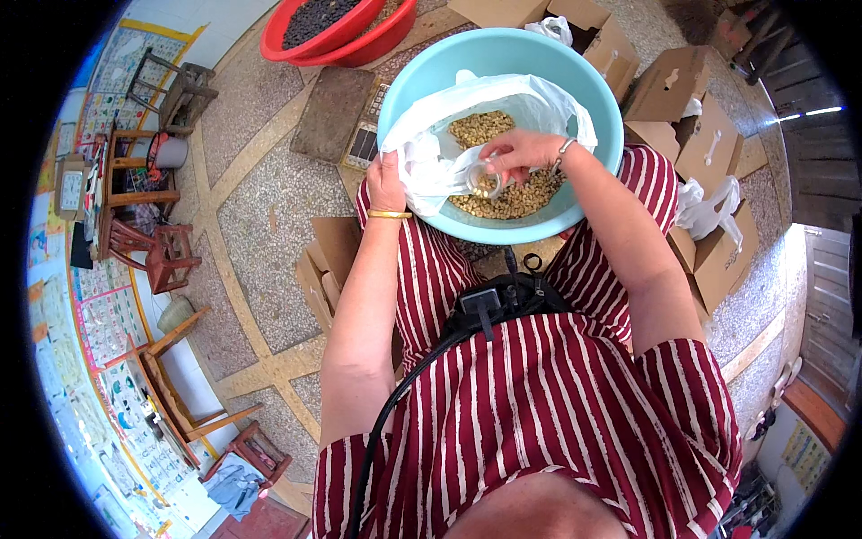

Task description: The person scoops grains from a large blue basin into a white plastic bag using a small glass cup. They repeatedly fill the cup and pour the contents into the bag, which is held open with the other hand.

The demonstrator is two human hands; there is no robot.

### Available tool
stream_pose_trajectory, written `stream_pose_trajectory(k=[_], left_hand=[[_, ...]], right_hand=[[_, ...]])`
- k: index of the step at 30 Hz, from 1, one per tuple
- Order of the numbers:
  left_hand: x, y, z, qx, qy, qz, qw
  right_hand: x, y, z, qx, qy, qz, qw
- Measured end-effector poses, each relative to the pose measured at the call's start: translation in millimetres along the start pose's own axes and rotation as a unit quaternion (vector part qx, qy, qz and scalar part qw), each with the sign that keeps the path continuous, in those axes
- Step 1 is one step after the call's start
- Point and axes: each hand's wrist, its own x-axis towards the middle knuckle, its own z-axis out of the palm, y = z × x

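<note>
A pale blue plastic basin [603, 74] stands before me between my knees. A white plastic bag [539, 91] lies spread open inside it, with small tan pieces [478, 128] showing in its mouth. More tan pieces [518, 199] lie loose at the near side of the basin. My left hand [387, 182] grips the bag's left edge at the rim. My right hand [522, 155] holds a small clear cup [485, 182], tilted, with a few pieces in it, over the near part of the basin.
Beyond the basin at the left are red basins [276, 40], one with dark pieces. A brown board [333, 114] lies left of the blue basin. Open cardboard boxes [714, 145] stand at the right, one with a white plastic bag [714, 205]. Another carton [316, 276] is beside my left leg.
</note>
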Motion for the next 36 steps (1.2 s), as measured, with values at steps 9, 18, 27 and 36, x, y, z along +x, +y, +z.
stream_pose_trajectory(k=[9,18,27,36], left_hand=[[-1.4,4.6,0.7,0.013,0.001,0.007,1.0],[-1.8,5.1,-0.1,-0.014,-0.012,-0.004,1.0],[-1.6,4.6,-0.6,-0.01,-0.012,-0.016,1.0],[-1.0,5.8,1.3,-0.042,0.003,-0.009,0.999]], right_hand=[[5.5,-6.0,1.3,-0.063,0.29,-0.14,0.945],[3.9,-7.8,4.1,-0.325,0.457,-0.225,0.797],[-3.5,-16.9,5.8,-0.336,0.493,-0.292,0.747],[-3.3,-11.4,13.6,-0.075,-0.001,-0.107,0.991]])
